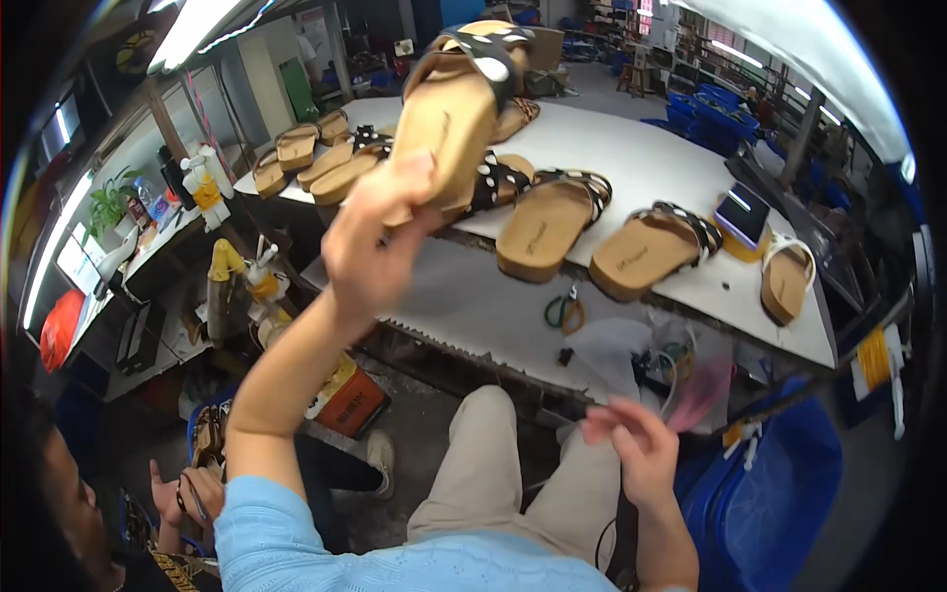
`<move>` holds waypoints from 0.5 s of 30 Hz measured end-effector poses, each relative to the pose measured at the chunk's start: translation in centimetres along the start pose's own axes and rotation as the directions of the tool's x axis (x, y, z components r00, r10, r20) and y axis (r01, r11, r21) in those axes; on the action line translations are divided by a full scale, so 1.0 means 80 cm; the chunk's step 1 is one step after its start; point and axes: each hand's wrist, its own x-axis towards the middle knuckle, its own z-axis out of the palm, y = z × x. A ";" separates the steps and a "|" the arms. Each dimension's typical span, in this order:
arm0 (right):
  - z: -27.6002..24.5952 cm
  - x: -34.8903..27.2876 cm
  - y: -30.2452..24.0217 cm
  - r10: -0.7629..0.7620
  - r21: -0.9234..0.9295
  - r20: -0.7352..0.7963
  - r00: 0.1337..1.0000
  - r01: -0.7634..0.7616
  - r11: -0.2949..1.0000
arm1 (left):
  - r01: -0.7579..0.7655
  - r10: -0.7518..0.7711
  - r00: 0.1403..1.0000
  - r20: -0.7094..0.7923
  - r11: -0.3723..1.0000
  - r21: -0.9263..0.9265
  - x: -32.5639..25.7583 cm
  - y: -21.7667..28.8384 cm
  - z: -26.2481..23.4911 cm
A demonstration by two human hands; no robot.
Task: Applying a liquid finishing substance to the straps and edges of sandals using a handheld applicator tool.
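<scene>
My left hand (370,242) is raised over the table and closed on the heel end of a sandal (449,123). The sandal has a tan footbed and a black strap with white dots, and its toe end points up and away. Behind it, part of the table is hidden. Low over my right thigh, my right hand (641,454) holds nothing that I can see, its fingers loosely bent and apart. Nearest the raised sandal on the table are a tan sandal with dark straps (541,237) and another tan sandal (646,257) to its right.
Several more sandals (340,178) line the white table (631,158). A phone (742,215) and a white-strapped sandal (784,284) lie at the right. Scissors (565,314) and clear plastic (607,345) rest on the lower shelf. A blue bin (760,493) stands right; a co-worker's hands (192,493) show lower left.
</scene>
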 end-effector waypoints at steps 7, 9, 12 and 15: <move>0.079 0.003 -0.037 -0.226 0.335 0.002 0.974 0.213 0.918 | -0.060 0.164 0.956 0.242 0.920 -0.388 -0.101 0.195 -0.013; 0.081 -0.009 -0.051 -0.061 0.185 -0.080 0.995 0.075 0.980 | 0.028 0.137 0.941 0.310 0.880 -0.474 -0.117 0.219 -0.010; 0.067 -0.031 -0.014 0.177 0.393 -0.128 0.976 -0.114 0.912 | 0.612 -0.560 0.776 0.291 0.557 -0.562 -0.149 0.238 -0.005; 0.049 -0.058 0.029 0.264 0.513 -0.029 0.964 -0.212 0.832 | 0.681 -0.765 0.339 0.547 -0.201 -0.704 -0.179 0.236 0.024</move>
